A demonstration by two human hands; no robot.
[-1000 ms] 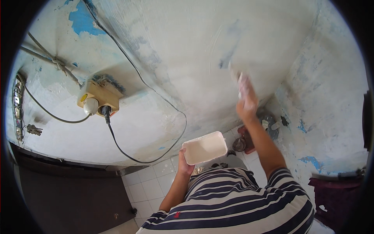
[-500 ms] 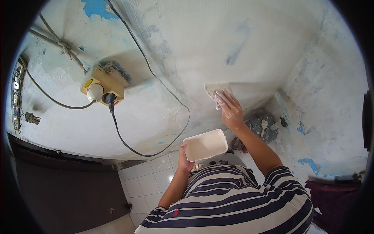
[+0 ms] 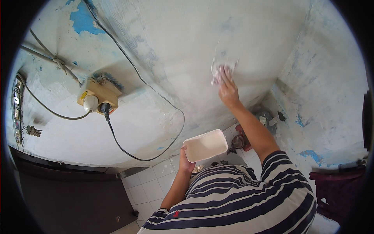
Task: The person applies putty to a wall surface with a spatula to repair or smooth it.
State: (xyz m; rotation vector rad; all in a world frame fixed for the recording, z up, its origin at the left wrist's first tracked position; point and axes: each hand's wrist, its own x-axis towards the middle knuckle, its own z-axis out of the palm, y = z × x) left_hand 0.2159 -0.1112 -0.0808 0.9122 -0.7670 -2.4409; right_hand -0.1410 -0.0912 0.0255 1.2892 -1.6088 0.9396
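My left hand point(image 3: 187, 161) grips the left end of a shallow white rectangular tub point(image 3: 209, 156), thumb over the rim. Pale smooth paste point(image 3: 206, 146) lies inside it. Up against the patchy whitish wall point(image 3: 261, 46), my right hand point(image 3: 228, 89) presses a flat putty spreader point(image 3: 218, 69). Paste smears both the spreader and the fingers, and the hand hides much of the tool. Just above the spreader, a wet streak and a small bluish patch point(image 3: 222, 53) show on the wall.
On the left wall a yellowish socket box point(image 3: 99, 91) holds two plugs; a black cable point(image 3: 146, 82) loops from it. Keys point(image 3: 34, 131) hang farther left. A dark panel point(image 3: 70, 199) stands lower left. Containers point(image 3: 265, 117) sit in the corner, a maroon cloth point(image 3: 337, 191) at right.
My right hand has slid the spreader up the wall, covering part of the bluish mark. The tub in my left hand stays in nearly the same place. The view has shifted slightly.
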